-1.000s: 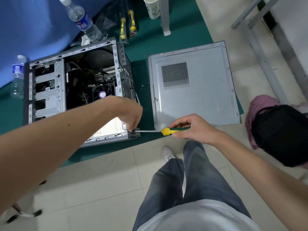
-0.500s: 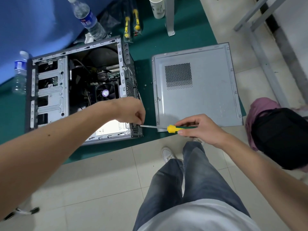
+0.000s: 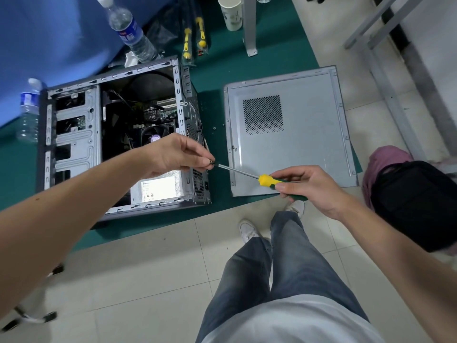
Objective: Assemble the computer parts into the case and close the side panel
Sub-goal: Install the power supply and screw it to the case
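Steel-grey PC case (image 3: 118,134) lies open side up on green mat (image 3: 247,70), w/ its loose side panel (image 3: 296,149) flat on the mat just to the right, not fitted. Vs half a sec ago: left hand (image 3: 173,155) has lifted off the case's near rear corner and now hangs above the rear edge, thumb and forefinger pinching smth tiny at the screwdriver tip, prob a screw, too small to tell. Screwdriver (image 3: 262,178) went from about level to tilted, shaft rising toward the left hand. Right hand (image 3: 306,188) still grips the handle, fingers curled round it. Case and panel haven't shifted. Handle is glossy plastic, yellow collar and dark green grip; shaft is a thin bright metal rod. Panel is dull sheet metal w/ folded edges and a square perforated vent patch. Inside the case: stamped drive cage (image 3: 74,134) w/ ribbed slots, round black CPU fan (image 3: 155,137), boxy silver PSU (image 3: 158,186) w/ white label at near corner. Two clear crinkled plastic water bottles (image 3: 133,30) behind and left of the case, a paper cup (image 3: 232,13), packaged yellow-handled tools (image 3: 194,35) on the mat. Floor is pale glossy tile (image 3: 148,280).
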